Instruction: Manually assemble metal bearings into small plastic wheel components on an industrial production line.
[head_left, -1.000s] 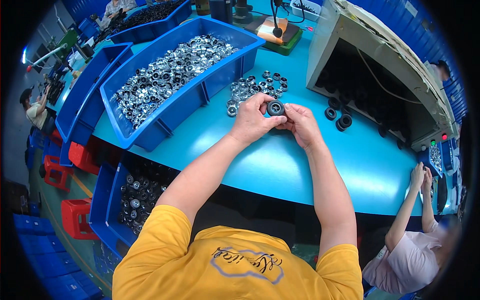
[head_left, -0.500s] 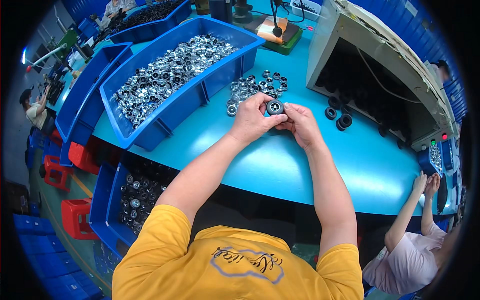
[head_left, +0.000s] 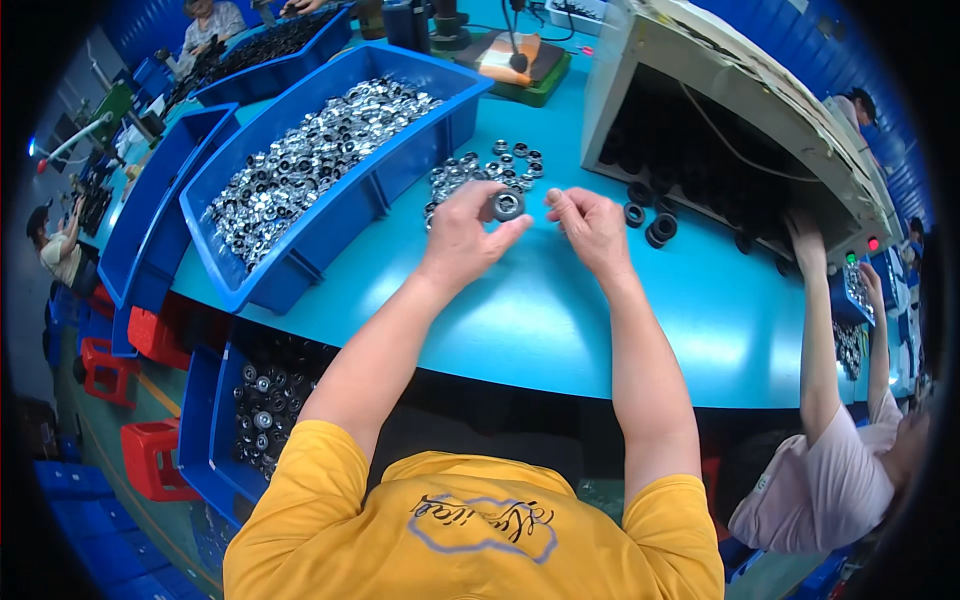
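My left hand (head_left: pixel 464 236) holds a small wheel (head_left: pixel 507 205) with a black tyre and a silver hub above the table, its hub facing up. The thumb stretches along the wheel's near side. Apart from it, my right hand (head_left: pixel 596 232) hovers to the right, thumb and fingertips drawn together; whether anything small sits between them is hidden. Just beyond my left hand lies a loose cluster of silver hubs (head_left: pixel 520 152) with dark centres. Several black tyres (head_left: pixel 657 232) rest right of my right hand, by the mouth of a pale box-shaped machine (head_left: pixel 606 88).
A large blue bin (head_left: pixel 355 215) full of silver hubs stands left on the turquoise table (head_left: pixel 480 335). Below the table edge, another blue bin (head_left: pixel 205 425) holds finished-looking wheels. Red stools (head_left: pixel 152 460) stand at left. At right, a co-worker's arm (head_left: pixel 818 330) reaches into the machine.
My hands have parted: the wheel has stayed in my left hand, and my right hand has let go of it. The co-worker's hand at right has moved up to the machine's opening.
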